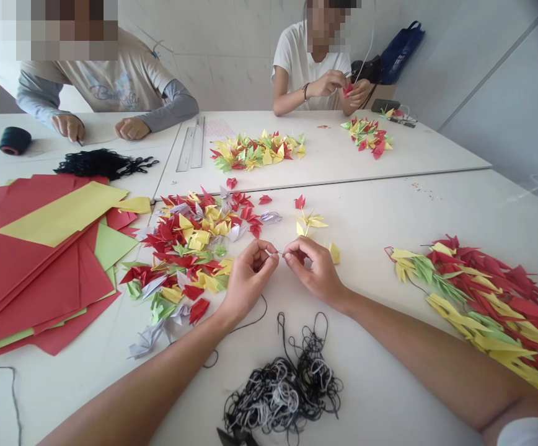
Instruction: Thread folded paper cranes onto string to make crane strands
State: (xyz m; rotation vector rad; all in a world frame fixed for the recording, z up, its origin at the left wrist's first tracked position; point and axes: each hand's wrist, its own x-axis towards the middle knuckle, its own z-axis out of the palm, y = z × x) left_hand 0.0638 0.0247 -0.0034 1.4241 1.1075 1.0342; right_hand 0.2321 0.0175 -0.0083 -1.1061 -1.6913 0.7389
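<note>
My left hand (253,272) and my right hand (313,266) meet over the middle of the table, both in a pinch with fingertips almost touching. A thin dark strand, seemingly thread, shows between them; whether a needle is there is too small to tell. Black thread (260,317) trails on the table below my left wrist. Beside my left hand spreads a pile of folded paper cranes (189,238) in red, yellow, green and pale lilac. Just beyond my right hand lie a few loose yellow cranes (313,221). A tangle of black and grey cord (282,390) sits between my forearms.
Coloured paper sheets (41,272) are stacked at left. Strung cranes (492,297) lie at right. Across the table sit two people, one handling a red crane (348,90). Near them are black strings (99,163), a thread spool (15,141), rulers (191,145) and more cranes (255,150).
</note>
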